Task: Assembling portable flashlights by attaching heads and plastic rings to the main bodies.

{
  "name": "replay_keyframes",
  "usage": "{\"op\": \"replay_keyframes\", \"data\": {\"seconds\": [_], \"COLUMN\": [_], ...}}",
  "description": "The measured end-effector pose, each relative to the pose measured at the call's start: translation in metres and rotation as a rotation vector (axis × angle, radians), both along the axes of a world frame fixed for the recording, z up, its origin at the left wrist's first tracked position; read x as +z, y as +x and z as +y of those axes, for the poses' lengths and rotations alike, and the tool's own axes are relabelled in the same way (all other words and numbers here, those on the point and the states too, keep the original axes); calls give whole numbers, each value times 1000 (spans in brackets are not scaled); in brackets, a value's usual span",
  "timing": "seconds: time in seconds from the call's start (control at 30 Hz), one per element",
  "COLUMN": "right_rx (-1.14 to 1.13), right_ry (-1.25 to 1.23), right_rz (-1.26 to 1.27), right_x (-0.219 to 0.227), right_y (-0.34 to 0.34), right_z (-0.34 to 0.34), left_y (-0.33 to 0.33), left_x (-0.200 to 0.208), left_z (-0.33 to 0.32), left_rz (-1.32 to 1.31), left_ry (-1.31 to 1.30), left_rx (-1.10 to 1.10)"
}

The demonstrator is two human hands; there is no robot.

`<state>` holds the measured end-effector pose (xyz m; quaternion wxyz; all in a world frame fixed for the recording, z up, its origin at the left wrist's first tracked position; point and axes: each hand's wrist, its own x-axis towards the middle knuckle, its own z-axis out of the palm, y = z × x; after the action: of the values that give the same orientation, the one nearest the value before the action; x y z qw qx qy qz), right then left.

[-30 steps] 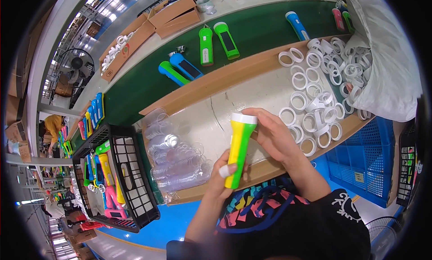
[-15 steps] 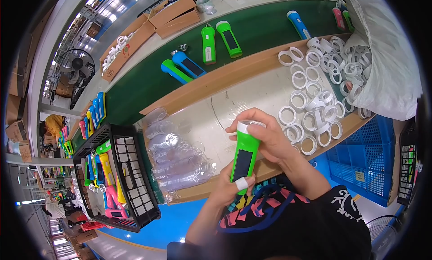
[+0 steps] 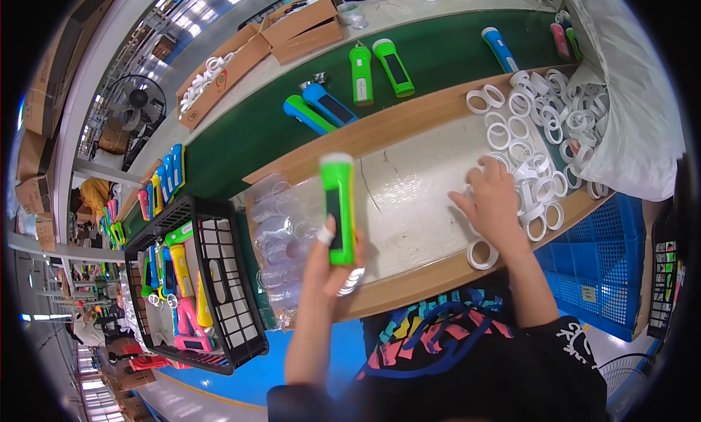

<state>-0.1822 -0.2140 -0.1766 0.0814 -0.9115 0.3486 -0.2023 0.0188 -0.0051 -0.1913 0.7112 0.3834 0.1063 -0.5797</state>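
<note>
A green flashlight [image 3: 339, 203] with a white head and a dark panel stands nearly upright in my left hand [image 3: 332, 269], whose fingers wrap round its lower end. A white wrap is on one finger. The flashlight is over the cardboard tray [image 3: 394, 294], beside the overlapping rows of clear round lenses [image 3: 281, 236]. On the other side, my right hand [image 3: 493, 203] is open, its thumb and fingers apart at the edge of the white plastic rings [image 3: 520, 150]. Whether its fingertips touch a ring cannot be told.
Beyond the tray, green flashlights [image 3: 394, 68] and blue ones [image 3: 499, 50] lie on the green belt [image 3: 248, 141]. At left, a black crate [image 3: 226, 290] holds coloured flashlights. A white sack [image 3: 628, 130] and a blue basket [image 3: 584, 276] are at right. Cardboard boxes [image 3: 303, 24] stand behind.
My right hand has let go of the flashlight's head and moved right to the rings. My left hand has carried the flashlight left and up, toward the clear lenses. The view has shifted slightly.
</note>
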Motion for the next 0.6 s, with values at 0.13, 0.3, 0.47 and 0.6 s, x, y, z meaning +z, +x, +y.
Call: {"op": "replay_keyframes", "data": {"seconds": [0.13, 0.3, 0.47, 0.6], "right_rx": [8, 81, 482, 390], "right_ry": [11, -32, 513, 1622], "right_rz": [172, 79, -461, -821], "right_x": [-12, -11, 20, 12], "right_y": [-9, -8, 19, 56], "right_z": [-4, -6, 8, 25], "left_y": [79, 103, 78, 82], "left_x": [11, -7, -9, -4], "left_z": [-39, -17, -15, -14], "left_rz": [-781, -2207, -2199, -2081], "left_ry": [-85, 666, 650, 508], "left_rx": [75, -434, -473, -298]}}
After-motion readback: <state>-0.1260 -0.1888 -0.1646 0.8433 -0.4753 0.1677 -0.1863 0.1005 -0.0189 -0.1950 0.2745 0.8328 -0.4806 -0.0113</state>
